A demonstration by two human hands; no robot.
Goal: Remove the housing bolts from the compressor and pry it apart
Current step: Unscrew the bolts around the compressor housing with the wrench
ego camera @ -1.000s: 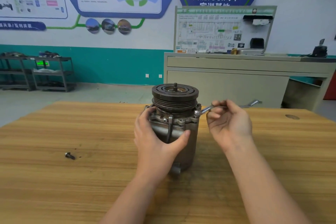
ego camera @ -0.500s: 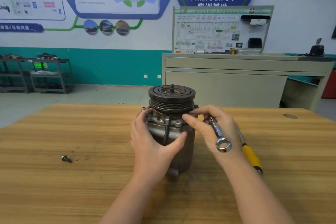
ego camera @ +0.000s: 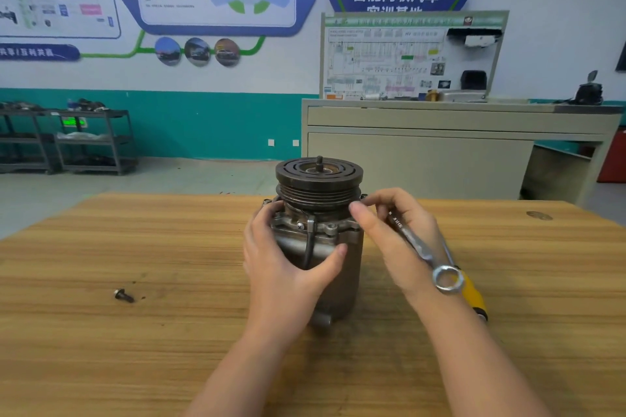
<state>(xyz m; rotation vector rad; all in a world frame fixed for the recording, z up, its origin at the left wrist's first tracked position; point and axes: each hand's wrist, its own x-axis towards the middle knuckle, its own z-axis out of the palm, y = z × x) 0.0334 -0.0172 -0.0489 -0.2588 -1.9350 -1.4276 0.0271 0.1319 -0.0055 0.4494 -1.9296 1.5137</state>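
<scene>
In the centre of the frame the left hand grips the upright compressor around its body. The right hand holds a wrench with curled fingers, its fingertips at the right housing bolt. One loose bolt lies on the table at lower left.

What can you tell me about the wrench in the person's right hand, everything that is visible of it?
The wrench is a slim bar of bright, silvery metal with small dark lettering on its shank. Its ring end is closed and round, and it points toward the camera, below the right hand. The other end is hidden inside that hand. The tool lies tilted across the palm, tucked under the curled fingers, while thumb and forefinger reach to the compressor. It engages no bolt now. Behind it a yellow-handled tool lies on the table.
</scene>
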